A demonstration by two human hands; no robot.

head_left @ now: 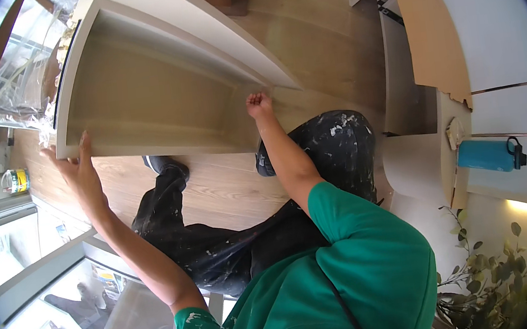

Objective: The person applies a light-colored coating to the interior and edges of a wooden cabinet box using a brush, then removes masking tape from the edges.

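Observation:
A cream-painted open cabinet [148, 80] lies tilted in front of me, its hollow inside facing up toward me. My left hand [76, 164] grips its near left corner, with the thumb and fingers spread over the frame's edge. At the cabinet's right end, my right hand [259, 104] is closed with the fingers curled in, close to the inner corner. Whatever those fingers may hold is hidden.
Clear plastic sheeting [23, 82] hangs beyond the cabinet's left end. A small paint tub [15, 181] stands at far left. On the right are white cabinetry with a torn cardboard sheet [431, 32], a blue bottle [487, 155] and a leafy plant [488, 281]. My paint-spotted knees bend beside the cabinet.

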